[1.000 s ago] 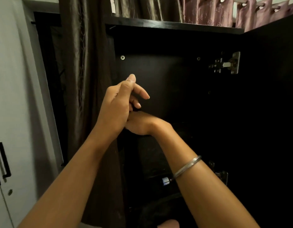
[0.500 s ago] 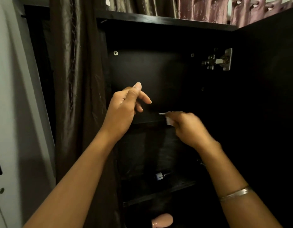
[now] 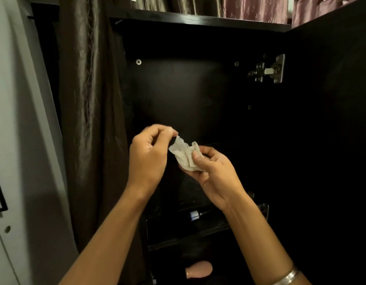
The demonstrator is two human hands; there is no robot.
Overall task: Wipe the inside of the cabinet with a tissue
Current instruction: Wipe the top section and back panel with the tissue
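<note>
A crumpled white tissue (image 3: 184, 154) is held between both hands in front of the open dark cabinet (image 3: 188, 95). My left hand (image 3: 149, 155) pinches the tissue's upper left corner with fingertips. My right hand (image 3: 212, 169) cradles the tissue in its palm, thumb pressing on it. Both hands hover at the height of the cabinet's upper shelf edge (image 3: 229, 144), in front of the dark back panel.
The cabinet door (image 3: 332, 140) stands open at the right, with a metal hinge (image 3: 268, 69). A brown curtain (image 3: 89, 120) hangs left of the cabinet. A small bottle (image 3: 195, 215) lies on a lower shelf; a pink object (image 3: 199, 269) sits below. A white wardrobe (image 3: 5, 202) is far left.
My hands were pressed together, then parted with the tissue in my right hand. Now they have come together lower, and my left hand has taken a corner of the tissue.
</note>
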